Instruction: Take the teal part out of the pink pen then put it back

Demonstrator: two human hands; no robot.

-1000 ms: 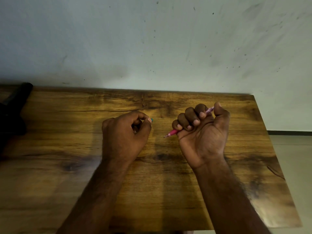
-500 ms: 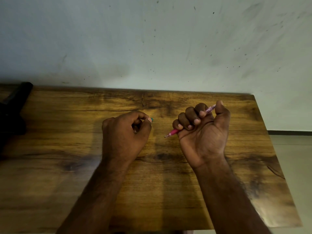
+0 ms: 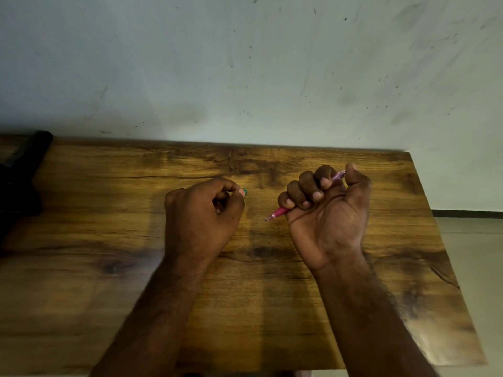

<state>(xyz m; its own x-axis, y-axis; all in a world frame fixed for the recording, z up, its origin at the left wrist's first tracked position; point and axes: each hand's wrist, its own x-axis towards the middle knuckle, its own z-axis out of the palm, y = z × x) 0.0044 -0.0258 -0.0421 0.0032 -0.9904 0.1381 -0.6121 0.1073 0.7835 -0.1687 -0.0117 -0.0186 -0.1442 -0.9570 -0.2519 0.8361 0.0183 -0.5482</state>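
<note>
Pen (image 3: 280, 212) inside right hand (image 3: 326, 213)

Open worktop (image 3: 272, 308) between my hands.
Dark object (image 3: 21, 186) blocks far left; wall (image 3: 245, 77) closes the back.

A wooden table (image 3: 272, 308) with dark grain and a faint sheen is seen. The pink pen (image 3: 280, 212) looks like glossy, partly translucent plastic. The wall (image 3: 245, 63) is matt and speckled.
</note>
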